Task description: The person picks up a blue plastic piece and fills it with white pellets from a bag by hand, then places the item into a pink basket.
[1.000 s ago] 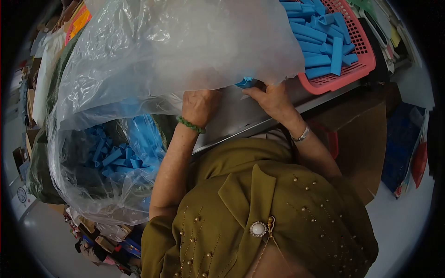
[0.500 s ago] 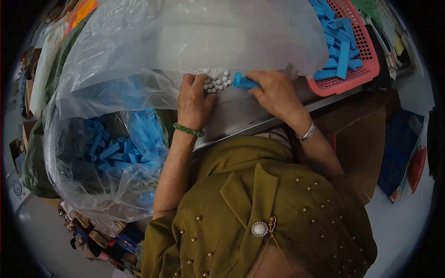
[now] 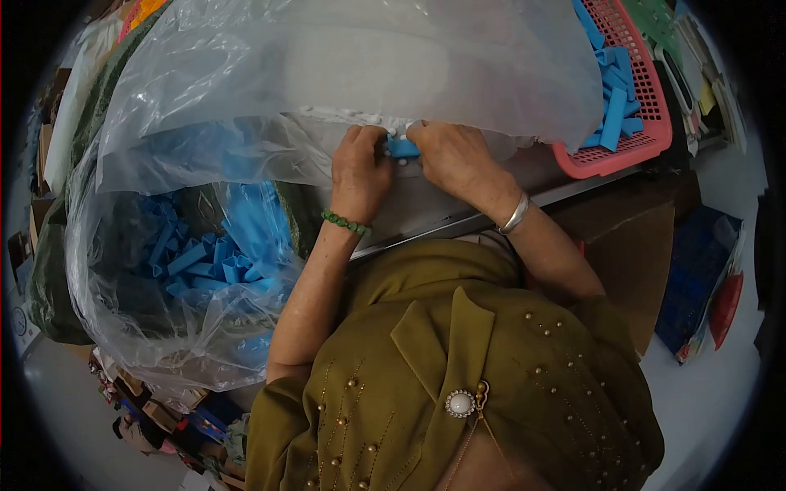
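Observation:
Between my two hands lies a short blue folded piece, hollow like a small tube. My right hand is closed on its right end. At its left end, my left hand has its fingers bent in and pressed together; whatever they pinch is mostly hidden. Small white balls show around the fingertips, and more may be covered by the hands and the clear plastic sheet. Both hands are just above the metal tabletop, at the lower edge of the sheet.
A pink basket of blue pieces stands at the right. On the left, a big clear plastic bag holds many more blue pieces. Cardboard and a dark blue bag are below the basket. Another person is at the far lower left.
My right hand has carried the blue piece left, and my left hand has shifted right to meet it. Most of the white balls seen before are now hidden.

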`<action>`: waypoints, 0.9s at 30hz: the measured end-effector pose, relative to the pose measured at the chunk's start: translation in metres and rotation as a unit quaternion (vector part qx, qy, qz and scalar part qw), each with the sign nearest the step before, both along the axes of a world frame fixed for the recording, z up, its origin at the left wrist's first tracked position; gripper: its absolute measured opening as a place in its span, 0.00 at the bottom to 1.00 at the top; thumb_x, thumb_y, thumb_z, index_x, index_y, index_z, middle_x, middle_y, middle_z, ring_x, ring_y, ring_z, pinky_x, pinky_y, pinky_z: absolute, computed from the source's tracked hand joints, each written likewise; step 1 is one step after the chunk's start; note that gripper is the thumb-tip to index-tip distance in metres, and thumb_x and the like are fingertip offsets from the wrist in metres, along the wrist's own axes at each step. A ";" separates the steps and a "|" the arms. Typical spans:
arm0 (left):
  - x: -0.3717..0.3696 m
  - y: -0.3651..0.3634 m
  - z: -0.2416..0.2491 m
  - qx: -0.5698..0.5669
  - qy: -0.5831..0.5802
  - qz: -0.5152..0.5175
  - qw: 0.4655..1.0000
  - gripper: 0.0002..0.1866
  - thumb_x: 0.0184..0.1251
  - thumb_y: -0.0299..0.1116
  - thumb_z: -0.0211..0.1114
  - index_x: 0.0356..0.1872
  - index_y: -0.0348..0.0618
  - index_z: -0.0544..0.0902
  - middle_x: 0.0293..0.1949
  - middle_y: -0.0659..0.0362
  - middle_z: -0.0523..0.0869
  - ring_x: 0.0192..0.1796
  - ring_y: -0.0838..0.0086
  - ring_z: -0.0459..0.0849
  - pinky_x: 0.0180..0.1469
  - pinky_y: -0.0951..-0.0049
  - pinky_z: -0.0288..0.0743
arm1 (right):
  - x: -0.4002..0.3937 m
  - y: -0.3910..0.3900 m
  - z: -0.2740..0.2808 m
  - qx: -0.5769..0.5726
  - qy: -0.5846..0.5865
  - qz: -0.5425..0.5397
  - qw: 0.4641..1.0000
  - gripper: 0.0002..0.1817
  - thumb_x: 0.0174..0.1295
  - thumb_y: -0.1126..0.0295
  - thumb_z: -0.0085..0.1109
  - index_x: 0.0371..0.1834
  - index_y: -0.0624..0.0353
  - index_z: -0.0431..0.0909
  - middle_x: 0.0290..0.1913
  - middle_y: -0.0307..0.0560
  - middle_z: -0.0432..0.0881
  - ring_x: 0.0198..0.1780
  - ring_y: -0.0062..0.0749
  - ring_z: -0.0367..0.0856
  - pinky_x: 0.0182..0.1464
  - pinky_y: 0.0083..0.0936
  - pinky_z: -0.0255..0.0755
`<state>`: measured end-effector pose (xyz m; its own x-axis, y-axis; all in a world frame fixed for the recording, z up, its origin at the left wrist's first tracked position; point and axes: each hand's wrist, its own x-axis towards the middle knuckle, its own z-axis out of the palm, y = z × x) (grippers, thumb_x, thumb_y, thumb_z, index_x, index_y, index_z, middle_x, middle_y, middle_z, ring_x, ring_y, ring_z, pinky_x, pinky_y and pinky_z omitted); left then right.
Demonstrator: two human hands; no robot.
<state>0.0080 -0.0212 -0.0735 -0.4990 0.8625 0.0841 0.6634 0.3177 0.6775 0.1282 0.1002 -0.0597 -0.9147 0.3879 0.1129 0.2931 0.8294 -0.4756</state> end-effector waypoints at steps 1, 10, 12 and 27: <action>-0.001 -0.002 -0.001 0.001 -0.078 0.022 0.997 0.16 0.49 0.18 0.66 0.43 0.38 0.80 0.35 0.56 0.83 0.37 0.69 0.84 0.42 0.71 0.78 | -0.001 -0.001 -0.001 0.000 -0.005 -0.008 1.000 0.04 0.46 0.77 0.60 0.27 0.59 0.79 0.27 0.54 0.81 0.35 0.55 0.80 0.39 0.43 0.74; 0.004 0.000 0.042 0.135 -0.300 0.037 0.944 0.13 0.52 0.17 0.66 0.41 0.39 0.82 0.34 0.57 0.82 0.35 0.70 0.85 0.38 0.73 0.79 | 0.020 0.004 0.018 -0.297 0.018 -0.107 0.949 0.14 0.55 0.73 0.63 0.45 0.61 0.81 0.33 0.49 0.82 0.33 0.33 0.80 0.41 0.27 0.73; 0.008 0.004 0.057 0.149 -0.227 0.007 0.962 0.13 0.52 0.17 0.66 0.40 0.39 0.82 0.34 0.56 0.83 0.34 0.69 0.84 0.38 0.72 0.78 | 0.025 0.004 0.007 -0.313 0.051 -0.098 0.943 0.14 0.56 0.72 0.60 0.47 0.58 0.80 0.32 0.50 0.81 0.32 0.38 0.78 0.39 0.30 0.72; 0.004 0.004 0.034 -0.011 0.047 -0.051 0.998 0.13 0.53 0.24 0.67 0.42 0.42 0.83 0.36 0.54 0.84 0.36 0.62 0.82 0.38 0.66 0.76 | 0.036 0.002 -0.004 -0.330 0.217 -0.123 0.911 0.08 0.57 0.71 0.65 0.32 0.67 0.81 0.18 0.50 0.77 0.20 0.22 0.69 0.26 0.25 0.66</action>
